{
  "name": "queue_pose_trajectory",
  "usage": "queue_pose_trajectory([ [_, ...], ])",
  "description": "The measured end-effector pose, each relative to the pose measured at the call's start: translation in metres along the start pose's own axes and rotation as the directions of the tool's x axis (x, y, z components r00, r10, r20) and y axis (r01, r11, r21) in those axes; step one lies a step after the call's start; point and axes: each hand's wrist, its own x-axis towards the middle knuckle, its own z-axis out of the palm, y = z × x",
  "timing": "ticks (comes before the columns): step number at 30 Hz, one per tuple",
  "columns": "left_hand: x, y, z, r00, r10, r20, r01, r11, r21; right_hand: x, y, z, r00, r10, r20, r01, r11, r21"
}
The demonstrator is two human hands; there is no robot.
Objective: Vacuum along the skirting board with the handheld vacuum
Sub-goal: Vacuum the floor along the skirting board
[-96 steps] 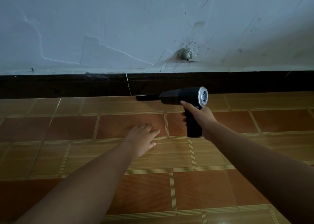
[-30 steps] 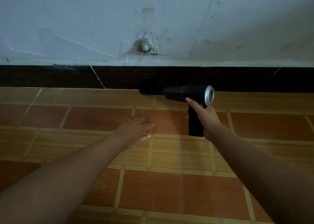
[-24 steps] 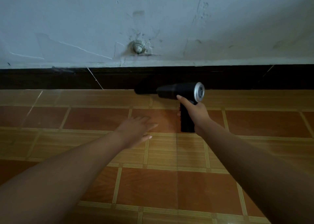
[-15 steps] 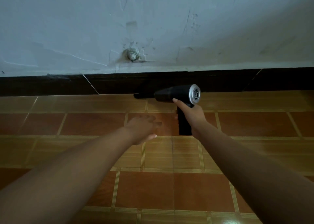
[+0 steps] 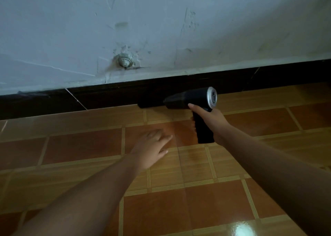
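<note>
My right hand grips the handle of a black handheld vacuum with a silver rear ring. Its index finger lies straight along the body. The vacuum's dark nozzle points left and lies against the foot of the dark skirting board, where the board meets the floor. My left hand is spread flat, fingers straight, just over or on the orange tiled floor, left of the vacuum's handle and holding nothing.
A pale, cracked wall rises above the skirting board, with a round plastered-over fitting just above the board. A joint crosses the skirting left of the nozzle. Glossy tiles stretch left, right and toward me.
The vacuum and my right hand have travelled rightward along the skirting, past the wall fitting. My left hand followed across the floor. The view has tilted, so the skirting now slopes.
</note>
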Motion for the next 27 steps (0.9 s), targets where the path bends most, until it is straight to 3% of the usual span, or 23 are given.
queue_pose_trajectory([
  [7,-0.008,0.000,0.007,0.999,0.035,0.038,-0.036,0.999,0.019,0.008,-0.001,0.003,1.000,0.027,0.012,-0.027,0.999,-0.020],
  [27,-0.024,-0.011,0.013,0.998,-0.063,0.000,0.063,0.998,0.013,0.014,0.013,0.056,0.996,-0.019,0.088,0.017,1.000,0.019],
])
